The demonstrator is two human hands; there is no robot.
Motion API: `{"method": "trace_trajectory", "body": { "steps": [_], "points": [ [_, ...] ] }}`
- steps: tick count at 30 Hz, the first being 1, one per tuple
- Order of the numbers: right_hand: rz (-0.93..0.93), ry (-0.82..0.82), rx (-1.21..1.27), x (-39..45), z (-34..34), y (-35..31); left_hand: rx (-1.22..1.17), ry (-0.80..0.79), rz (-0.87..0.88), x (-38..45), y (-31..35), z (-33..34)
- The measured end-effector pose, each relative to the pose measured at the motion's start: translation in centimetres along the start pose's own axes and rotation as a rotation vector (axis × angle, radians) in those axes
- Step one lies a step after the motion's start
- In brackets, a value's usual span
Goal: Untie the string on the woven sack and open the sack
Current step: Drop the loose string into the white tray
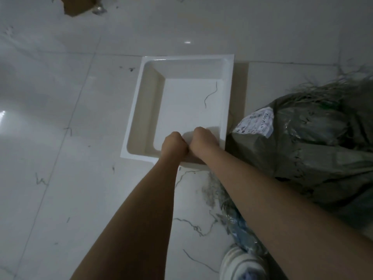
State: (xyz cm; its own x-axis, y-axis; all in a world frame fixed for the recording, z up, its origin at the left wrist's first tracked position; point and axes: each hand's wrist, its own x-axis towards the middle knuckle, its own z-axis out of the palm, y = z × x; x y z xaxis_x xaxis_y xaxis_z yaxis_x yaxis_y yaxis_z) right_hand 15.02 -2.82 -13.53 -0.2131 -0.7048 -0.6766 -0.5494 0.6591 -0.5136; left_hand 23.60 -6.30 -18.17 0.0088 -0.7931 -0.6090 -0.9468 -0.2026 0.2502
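Note:
The grey-green woven sack (312, 150) lies on the floor at the right, with a white shipping label (256, 123) on it and frayed threads (333, 83) fanning out at its far end. No tied string shows from here. My left hand (174, 145) and my right hand (203, 138) are side by side, both fisted on the near rim of a white rectangular tray (141, 102) left of the sack. Neither hand touches the sack. A single loose thread (211, 93) lies inside the tray.
Glossy white floor tiles (60, 138) carry scattered thread scraps. A crumpled bundle of plastic and threads (238, 223) lies under my right forearm, beside a white shoe (242, 263). A cardboard box (76, 5) sits at the top left.

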Motion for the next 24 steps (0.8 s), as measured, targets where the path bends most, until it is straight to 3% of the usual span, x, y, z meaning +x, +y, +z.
{"method": "trace_trajectory", "body": {
  "steps": [7, 16, 24],
  "points": [
    [0.033, 0.040, -0.018, 0.0, -0.1, 0.2, -0.085, 0.064, -0.022, 0.0, 0.0, -0.5],
    [0.153, -0.047, 0.019, -0.7, 3.0, 2.1, -0.211, -0.133, -0.073, -1.8, -2.9, -0.6],
    [0.011, 0.045, -0.156, -1.6, 3.4, 2.3, -0.152, -0.110, -0.031, -2.1, -3.8, -0.2]
  ]
}}
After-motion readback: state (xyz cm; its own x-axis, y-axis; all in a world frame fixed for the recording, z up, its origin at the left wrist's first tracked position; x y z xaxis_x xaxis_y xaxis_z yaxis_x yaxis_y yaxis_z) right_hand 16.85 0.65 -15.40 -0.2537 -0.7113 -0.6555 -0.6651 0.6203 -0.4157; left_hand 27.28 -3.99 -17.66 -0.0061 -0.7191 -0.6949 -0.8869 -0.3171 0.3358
